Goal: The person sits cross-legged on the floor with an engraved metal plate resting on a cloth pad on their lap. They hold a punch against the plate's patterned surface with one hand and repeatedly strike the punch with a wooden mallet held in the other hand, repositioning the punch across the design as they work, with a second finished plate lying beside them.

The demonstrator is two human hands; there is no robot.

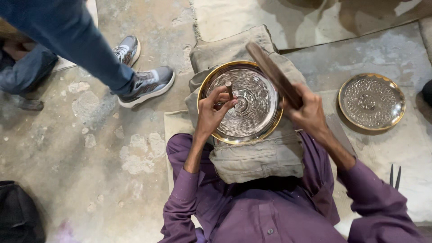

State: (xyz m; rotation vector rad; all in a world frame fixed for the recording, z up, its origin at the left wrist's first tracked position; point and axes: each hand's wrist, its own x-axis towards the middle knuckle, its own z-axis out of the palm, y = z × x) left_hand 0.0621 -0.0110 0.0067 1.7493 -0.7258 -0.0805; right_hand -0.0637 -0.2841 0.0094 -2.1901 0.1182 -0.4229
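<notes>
— Chasing step: left hand (211,113) fingers pinched shut on punch (229,89), tip on brass plate (240,102) resting on cloth pad (256,155) in lap.
— Right hand (308,114) clenched around wooden mallet (273,74), raised; next calls for a square strike.

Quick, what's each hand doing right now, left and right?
Left hand: closed on a small punch set against the metal plate.
Right hand: closed on a wooden mallet.
</notes>
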